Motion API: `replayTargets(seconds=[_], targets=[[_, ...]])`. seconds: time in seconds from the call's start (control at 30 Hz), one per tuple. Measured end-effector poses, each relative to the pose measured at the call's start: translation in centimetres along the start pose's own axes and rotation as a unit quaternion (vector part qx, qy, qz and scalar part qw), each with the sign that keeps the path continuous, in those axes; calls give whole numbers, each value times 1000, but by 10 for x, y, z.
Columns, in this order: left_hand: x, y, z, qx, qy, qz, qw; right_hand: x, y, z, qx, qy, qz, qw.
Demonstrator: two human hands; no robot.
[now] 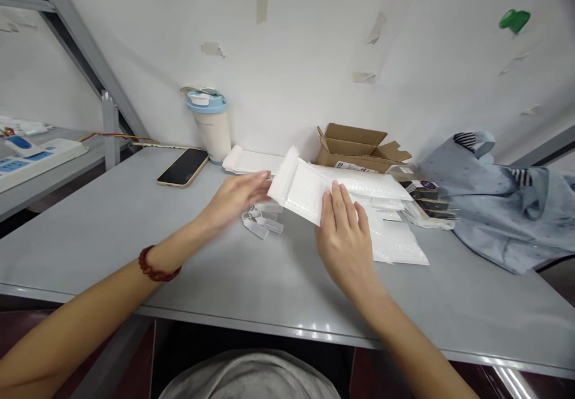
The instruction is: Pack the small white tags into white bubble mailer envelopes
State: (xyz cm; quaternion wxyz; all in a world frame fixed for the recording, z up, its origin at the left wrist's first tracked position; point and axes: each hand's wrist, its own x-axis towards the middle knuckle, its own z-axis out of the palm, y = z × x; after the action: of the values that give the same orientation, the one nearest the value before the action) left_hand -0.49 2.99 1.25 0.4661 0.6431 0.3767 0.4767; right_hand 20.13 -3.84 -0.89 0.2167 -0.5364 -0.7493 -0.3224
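Observation:
A white bubble mailer [305, 189] lies tilted over a pile of similar mailers [395, 237] on the grey table [135, 219]. My right hand [345, 237] rests on its near edge, fingers stretched flat and pressing it down. My left hand [236, 198] is at the mailer's folded left end, fingers extended and slightly blurred, touching the flap. Several small clear plastic pieces [263, 222] lie on the table just under my left hand. A red bead bracelet [155, 267] is on my left wrist.
A phone [183, 168] lies face up at the back left beside a white cup with a blue lid [211, 124]. An open cardboard box [357, 147] stands by the wall. Dark packets [426, 198] and a pale blue garment [498, 201] lie at the right.

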Motion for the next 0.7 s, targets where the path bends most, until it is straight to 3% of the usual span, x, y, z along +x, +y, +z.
replayTargets(seconds=[0.07, 0.1, 0.23, 0.33, 0.53, 0.7], targets=[[3, 5, -4, -90, -92, -94, 987, -1, -5, -1, 18, -14, -20, 1000], [3, 6, -6, -112, -112, -120, 980, -2, -8, -1, 23, -22, -31, 999], [3, 5, -11, -112, -78, -181, 974, -3, -16, -3, 63, -58, -61, 995], [0, 3, -10, -104, -111, -220, 964, -3, -17, -6, 119, -102, -56, 986], [-5, 1, -4, -79, -226, -219, 946, -1, -11, -3, 153, -142, -19, 978], [-6, -1, 0, -30, -207, -203, 957, 1, -6, -1, 149, -121, -20, 981]])
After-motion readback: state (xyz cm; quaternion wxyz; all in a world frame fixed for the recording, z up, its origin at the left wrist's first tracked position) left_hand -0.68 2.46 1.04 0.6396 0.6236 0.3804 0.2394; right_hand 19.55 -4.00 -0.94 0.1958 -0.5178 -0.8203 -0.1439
